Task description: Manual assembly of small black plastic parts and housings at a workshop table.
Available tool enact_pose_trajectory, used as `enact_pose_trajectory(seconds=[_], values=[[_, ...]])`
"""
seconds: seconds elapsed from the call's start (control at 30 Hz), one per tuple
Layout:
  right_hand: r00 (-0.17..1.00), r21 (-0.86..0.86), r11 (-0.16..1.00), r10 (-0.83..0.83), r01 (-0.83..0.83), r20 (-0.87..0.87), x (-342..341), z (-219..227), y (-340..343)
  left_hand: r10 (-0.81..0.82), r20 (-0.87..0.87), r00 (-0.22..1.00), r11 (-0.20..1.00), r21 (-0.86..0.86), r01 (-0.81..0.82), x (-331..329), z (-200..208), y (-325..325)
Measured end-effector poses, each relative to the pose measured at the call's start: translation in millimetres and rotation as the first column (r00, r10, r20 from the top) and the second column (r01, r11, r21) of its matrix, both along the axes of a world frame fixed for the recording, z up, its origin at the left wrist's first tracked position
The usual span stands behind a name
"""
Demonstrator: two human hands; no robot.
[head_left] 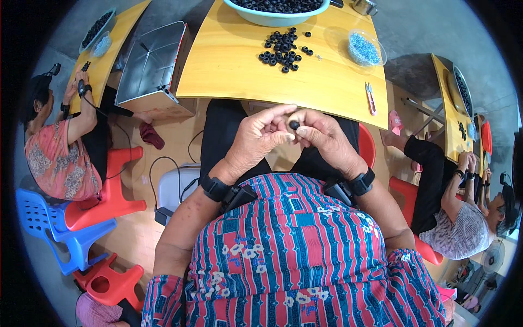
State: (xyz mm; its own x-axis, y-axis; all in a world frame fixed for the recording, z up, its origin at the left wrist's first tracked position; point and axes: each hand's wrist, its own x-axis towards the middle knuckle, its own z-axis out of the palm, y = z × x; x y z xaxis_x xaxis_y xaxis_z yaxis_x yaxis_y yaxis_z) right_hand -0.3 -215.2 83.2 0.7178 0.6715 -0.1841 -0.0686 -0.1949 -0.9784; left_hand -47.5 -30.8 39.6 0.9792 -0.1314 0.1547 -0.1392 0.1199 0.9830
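In front of my lap, just off the table's near edge, my two hands are close together. A small round black ring-like piece (294, 125) is pinched between the thumb and fingers of my right hand (326, 135). Beside it, the thumb and bent fingers of my left hand (260, 136) draw together; whatever they may hold is too small to make out. Beyond my hands, a loose heap of similar black pieces (282, 49) lies on the yellow table (226, 65).
At the table's far side stands a pale green basin (278, 19) full of black pieces. A clear tub (381, 59) of blue bits and thread snips (371, 99) lie to the right. A metal-lined box (150, 68) stands left. Co-workers sit on both sides.
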Motion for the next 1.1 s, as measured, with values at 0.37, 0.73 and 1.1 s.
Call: enact_pose_trajectory(seconds=[0.37,0.73,1.1], values=[[0.713,-0.115,0.983,-0.023,0.145,0.700,-12.6,1.4,2.4,-0.022,0.075,0.997,0.993,0.115,0.013,0.3,7.5,-6.0],[0.842,-0.109,0.985,-0.055,0.133,0.536,-15.7,4.7,2.2,-0.080,-0.185,0.979,0.965,-0.261,0.030,-3.7,9.7,-6.6],[0.925,0.253,0.965,0.034,0.068,-0.377,-3.6,-15.5,-9.3,0.070,0.115,0.991,0.979,0.183,-0.090,0.4,8.2,-2.2]])
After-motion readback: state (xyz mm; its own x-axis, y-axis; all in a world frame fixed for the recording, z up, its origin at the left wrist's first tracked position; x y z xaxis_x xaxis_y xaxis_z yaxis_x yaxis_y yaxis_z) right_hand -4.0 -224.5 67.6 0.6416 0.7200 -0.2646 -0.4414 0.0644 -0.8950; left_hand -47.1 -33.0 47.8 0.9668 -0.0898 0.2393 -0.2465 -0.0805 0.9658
